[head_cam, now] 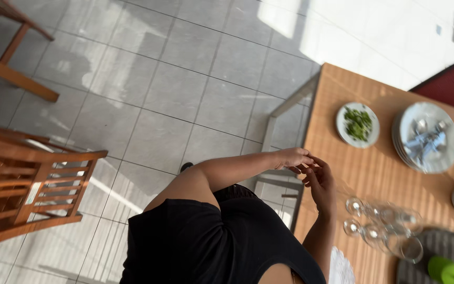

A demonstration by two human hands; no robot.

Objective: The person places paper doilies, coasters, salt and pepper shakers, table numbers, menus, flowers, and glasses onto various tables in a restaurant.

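Head view. Two hands, both bare, at the left edge of a wooden table [342,173], middle of the frame. Left hand [292,156] coming in from the left on a bent arm, right hand [320,183] just below and right of it. Fingertips of the two touching each other, fingers loosely spread, clamped on nothing.

Nearest to them, lower right of the right hand: clear stemmed glasses [377,221] on the table, close together. Two round feet plainly seen, pointing toward the hands; exact count hard to tell through the clear glass. Not touched by either hand.

Further up the table, right of centre: one small white plate [358,124] with chopped green leaves. Beside it on the right, one stack of white plates [427,138] with cutlery on top. Lower right corner: one dark round tray [437,242] with a green apple [450,272].

Grey tiled floor [174,89] across the left and upper frame. Two wooden chairs: one [32,179] at the left edge, part of another [11,52] in the upper left. One red chair [453,84] at the upper right.
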